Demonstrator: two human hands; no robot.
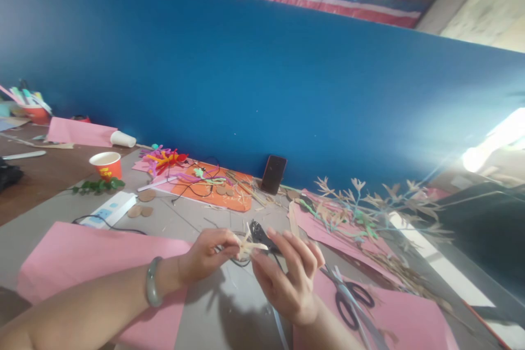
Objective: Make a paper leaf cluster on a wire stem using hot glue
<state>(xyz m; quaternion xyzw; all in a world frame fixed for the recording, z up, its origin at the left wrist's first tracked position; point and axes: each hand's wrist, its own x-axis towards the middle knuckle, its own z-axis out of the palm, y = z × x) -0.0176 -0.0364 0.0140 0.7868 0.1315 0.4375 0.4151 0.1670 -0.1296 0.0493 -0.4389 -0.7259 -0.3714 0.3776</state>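
The premises appear to be a handicraft workshop. Evidence noted: a grey work table (170, 223) bearing scissors (341, 286), pink paper sheets (115, 249), bright fuzzy stems (169, 160), pale-leaved sprigs (357, 186), brown discs (146, 196) and a power strip (111, 209), with a blue partition (246, 76) standing behind it.

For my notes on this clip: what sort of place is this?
Probably a craft workspace, though whether a workshop, classroom or home I cannot tell. The signs are the scissors lying on pink paper, the tangle of brightly coloured stems, and the red cup of pens.
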